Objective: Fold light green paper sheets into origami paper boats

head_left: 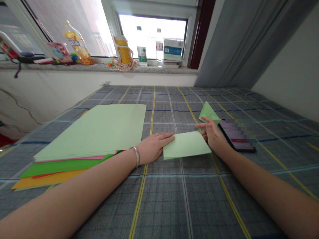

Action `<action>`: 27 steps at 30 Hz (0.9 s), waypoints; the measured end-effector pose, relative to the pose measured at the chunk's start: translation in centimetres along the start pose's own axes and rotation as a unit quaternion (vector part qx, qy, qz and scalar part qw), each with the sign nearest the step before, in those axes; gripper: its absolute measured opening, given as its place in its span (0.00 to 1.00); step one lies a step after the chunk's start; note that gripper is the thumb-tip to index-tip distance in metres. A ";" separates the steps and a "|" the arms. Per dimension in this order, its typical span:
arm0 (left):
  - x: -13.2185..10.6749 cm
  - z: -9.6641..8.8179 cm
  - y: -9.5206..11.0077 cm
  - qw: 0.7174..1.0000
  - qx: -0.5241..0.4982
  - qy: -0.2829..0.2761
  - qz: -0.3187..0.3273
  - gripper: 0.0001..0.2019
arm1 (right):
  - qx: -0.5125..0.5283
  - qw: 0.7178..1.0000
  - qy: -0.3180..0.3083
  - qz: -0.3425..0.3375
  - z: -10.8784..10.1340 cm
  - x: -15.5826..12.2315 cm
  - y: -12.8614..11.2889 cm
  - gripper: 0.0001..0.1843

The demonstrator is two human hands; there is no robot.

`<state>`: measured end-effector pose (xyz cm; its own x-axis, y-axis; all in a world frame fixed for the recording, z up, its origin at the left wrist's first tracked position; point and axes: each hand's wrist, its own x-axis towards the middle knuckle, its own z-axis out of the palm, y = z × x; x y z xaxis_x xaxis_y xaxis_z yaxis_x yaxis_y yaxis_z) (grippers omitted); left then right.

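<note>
A folded sheet of light green paper (186, 145) lies between my hands on the checked cloth. My left hand (156, 146), with a silver bangle at the wrist, rests flat on its left edge, fingers stretched out. At the paper's right edge is my right hand (213, 134); lower fingers hold the edge, partly hidden behind it, while the upper fingers are spread away. The near right corner looks slightly raised. Just beyond my right hand sits a small green folded paper triangle (208, 113).
A stack of large coloured sheets (99, 129), pale green on top, lies left. A phone (234, 134) lies beside my right wrist. On the windowsill (159, 69) stand a juice bottle (78, 46), a yellow cup (124, 51), clear bottles (142, 54) and a box (172, 50).
</note>
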<state>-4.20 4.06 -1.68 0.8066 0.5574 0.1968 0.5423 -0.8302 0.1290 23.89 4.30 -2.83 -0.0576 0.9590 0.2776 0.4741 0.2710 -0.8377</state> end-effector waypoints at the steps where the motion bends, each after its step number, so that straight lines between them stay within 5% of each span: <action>1: 0.0 0.0 -0.1 1.000 -0.012 -0.003 0.001 0.27 | 0.021 1.000 0.008 0.016 0.0 0.1 0.1 0.32; 7: 0.1 -0.8 0.1 0.997 -0.072 0.017 -0.013 0.21 | 0.080 0.996 0.019 0.038 0.4 0.7 0.8 0.32; 11: 0.1 -0.7 0.3 0.997 -0.074 0.027 -0.012 0.22 | 0.089 0.994 0.020 0.054 0.1 0.9 1.0 0.23; 27: 0.4 -0.7 1.4 0.976 -0.129 0.073 -0.159 0.06 | 0.114 0.988 0.055 0.087 -0.3 0.3 -0.2 0.31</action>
<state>-3.30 3.12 -0.74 0.5552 0.7959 0.2413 0.6664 -0.5994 0.4434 24.04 4.56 -2.44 0.1098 0.9810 0.1598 0.2566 0.1274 -0.9581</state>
